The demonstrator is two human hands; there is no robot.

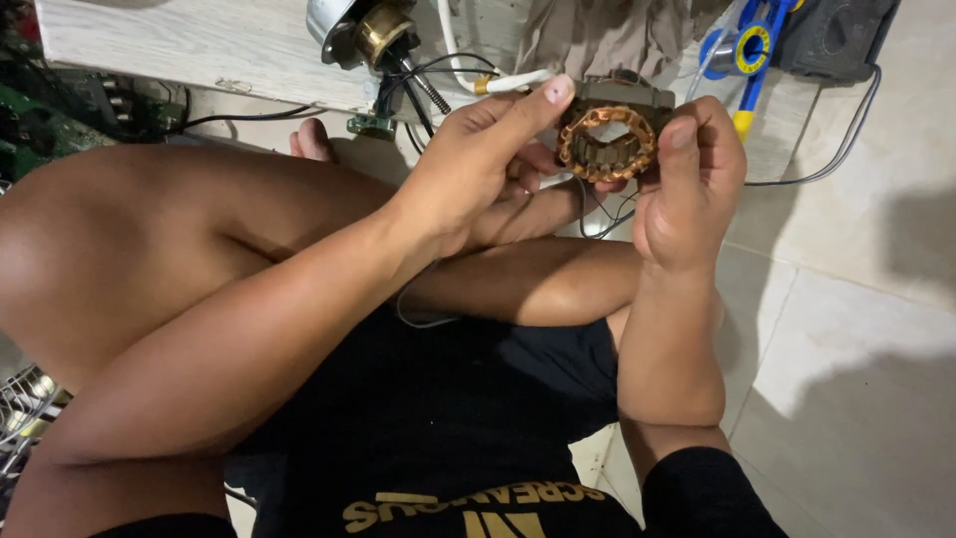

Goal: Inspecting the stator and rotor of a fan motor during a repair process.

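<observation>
Both hands grasp the copper-wound motor stator point(607, 142): left hand point(478, 164) closes on its left edge, right hand point(690, 179) pinches its right side, raised above the tiled floor point(856, 329).

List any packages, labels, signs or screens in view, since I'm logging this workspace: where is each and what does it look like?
No packages, signs or screens show.
Shirt print: bottom centre, blocky gold lettering on black fabric, seen upside down.
Round label: top right, a yellow and blue disc on a blue-handled tool on the floor.
The left hand and right hand hold a copper-wound motor stator, unlabelled.
</observation>
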